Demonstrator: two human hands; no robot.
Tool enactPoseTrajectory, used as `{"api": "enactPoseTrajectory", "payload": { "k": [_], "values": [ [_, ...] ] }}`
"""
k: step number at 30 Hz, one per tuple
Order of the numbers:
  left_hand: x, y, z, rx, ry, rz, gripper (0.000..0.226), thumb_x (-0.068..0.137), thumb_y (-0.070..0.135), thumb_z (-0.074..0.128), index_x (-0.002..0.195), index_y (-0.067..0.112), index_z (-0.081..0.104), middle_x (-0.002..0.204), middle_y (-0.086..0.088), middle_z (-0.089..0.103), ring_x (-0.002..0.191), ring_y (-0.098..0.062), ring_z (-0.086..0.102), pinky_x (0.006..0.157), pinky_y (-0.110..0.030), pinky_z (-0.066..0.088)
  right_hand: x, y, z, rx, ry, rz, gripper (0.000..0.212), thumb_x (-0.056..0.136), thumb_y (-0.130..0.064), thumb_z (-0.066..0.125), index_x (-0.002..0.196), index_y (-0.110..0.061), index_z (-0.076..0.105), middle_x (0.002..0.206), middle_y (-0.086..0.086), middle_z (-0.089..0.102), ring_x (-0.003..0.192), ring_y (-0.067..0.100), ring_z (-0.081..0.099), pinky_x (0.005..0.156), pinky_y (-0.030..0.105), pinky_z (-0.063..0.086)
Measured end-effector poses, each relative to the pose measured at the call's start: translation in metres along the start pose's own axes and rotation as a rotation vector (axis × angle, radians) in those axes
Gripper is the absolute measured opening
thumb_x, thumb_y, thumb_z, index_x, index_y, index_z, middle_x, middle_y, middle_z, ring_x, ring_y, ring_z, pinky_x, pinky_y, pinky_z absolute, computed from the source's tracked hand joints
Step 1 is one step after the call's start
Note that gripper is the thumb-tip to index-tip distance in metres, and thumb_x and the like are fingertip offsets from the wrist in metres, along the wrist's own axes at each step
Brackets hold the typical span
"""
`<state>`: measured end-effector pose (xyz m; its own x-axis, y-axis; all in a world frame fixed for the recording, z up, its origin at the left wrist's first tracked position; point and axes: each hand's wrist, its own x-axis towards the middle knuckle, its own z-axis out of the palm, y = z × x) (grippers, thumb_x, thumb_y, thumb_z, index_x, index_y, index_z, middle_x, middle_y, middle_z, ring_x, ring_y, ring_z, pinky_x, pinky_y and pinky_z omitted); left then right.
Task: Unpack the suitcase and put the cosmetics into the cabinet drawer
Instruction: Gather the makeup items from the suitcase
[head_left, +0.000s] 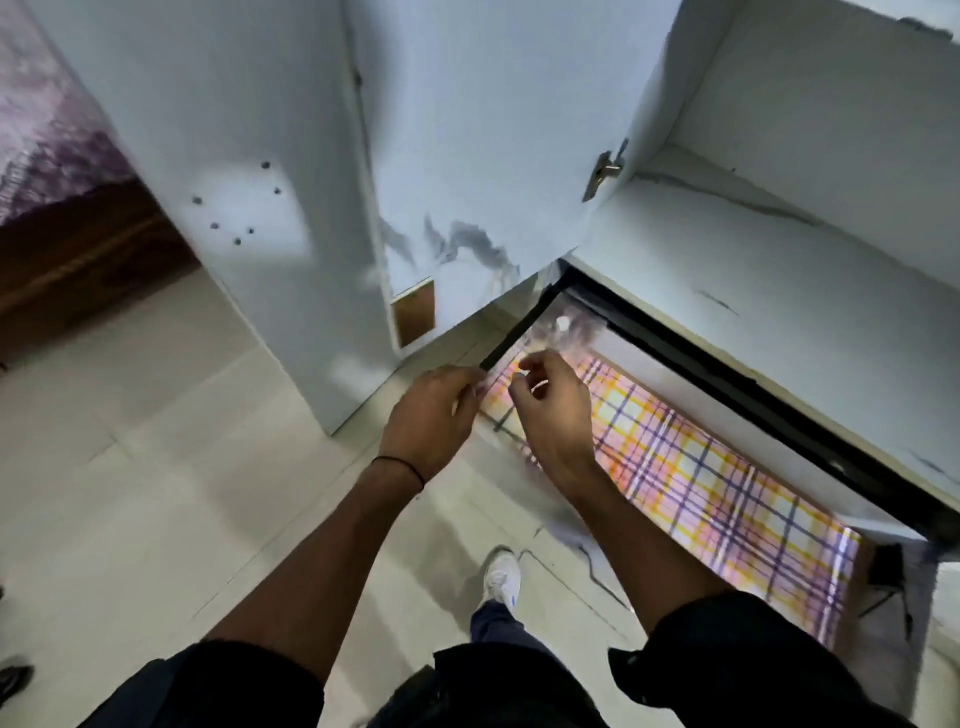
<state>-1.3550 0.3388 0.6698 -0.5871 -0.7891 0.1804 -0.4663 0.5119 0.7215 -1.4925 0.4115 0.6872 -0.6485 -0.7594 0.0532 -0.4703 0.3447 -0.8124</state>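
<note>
Reaching over open drawer (727, 493): left hand (431, 415), right hand (550, 410) side by side, grip state unclear.

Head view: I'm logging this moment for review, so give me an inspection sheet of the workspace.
Surface: open drawer lined with plaid paper.
Job's things: blurred small items at the drawer's far end; suitcase not seen.
Clutter: nothing seen.
Grippers: left hand and right hand over the drawer's near corner; fingers pinched, contents unclear.
Cables: dark cord by the drawer's right end.
Surroundings: white cabinet door open, tiled floor.
</note>
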Motion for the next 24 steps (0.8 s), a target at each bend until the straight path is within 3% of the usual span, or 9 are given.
{"api": "enactPoseTrajectory", "payload": {
  "k": [6,9,17,24],
  "values": [
    [-0.121,-0.052,-0.109,-0.130,0.209,-0.159,0.023,0.094,0.015,0.056,0.107,0.021,0.073,0.100,0.007,0.072,0.084,-0.012,0.065,0.077,-0.033,0.055,-0.101,-0.095,0.084,0.082,-0.175,-0.163,0.003,0.093,-0.018,0.062,0.095,-0.017,0.064,0.083,-0.008,0.065,0.076,0.005,0.061,0.069,0.025,0.050],
    [-0.185,-0.090,-0.169,-0.102,0.341,-0.275,0.023,0.092,0.014,0.056,0.104,0.024,0.073,0.097,0.010,0.072,0.080,-0.011,0.066,0.075,-0.032,0.054,-0.155,-0.136,0.140,0.152,-0.362,-0.228,0.004,0.093,-0.016,0.062,0.097,-0.017,0.065,0.080,-0.011,0.065,0.075,0.002,0.061,0.067,0.018,0.049],
    [-0.351,-0.188,-0.302,-0.062,0.676,-0.604,0.020,0.092,0.015,0.057,0.101,0.026,0.071,0.091,0.014,0.071,0.079,-0.012,0.067,0.076,-0.031,0.054,-0.286,-0.242,0.297,0.186,-0.867,-0.403,0.009,0.094,-0.017,0.061,0.101,-0.019,0.064,0.082,-0.005,0.067,0.069,0.007,0.058,0.063,0.018,0.045],
    [-0.487,-0.290,-0.408,-0.059,0.861,-0.884,0.021,0.090,0.021,0.054,0.103,0.023,0.071,0.094,0.008,0.072,0.083,-0.013,0.067,0.081,-0.034,0.055,-0.386,-0.317,0.460,0.157,-1.138,-0.457,0.008,0.092,-0.016,0.062,0.097,-0.022,0.065,0.078,-0.002,0.065,0.065,0.009,0.057,0.059,0.019,0.045]
  ]
}}
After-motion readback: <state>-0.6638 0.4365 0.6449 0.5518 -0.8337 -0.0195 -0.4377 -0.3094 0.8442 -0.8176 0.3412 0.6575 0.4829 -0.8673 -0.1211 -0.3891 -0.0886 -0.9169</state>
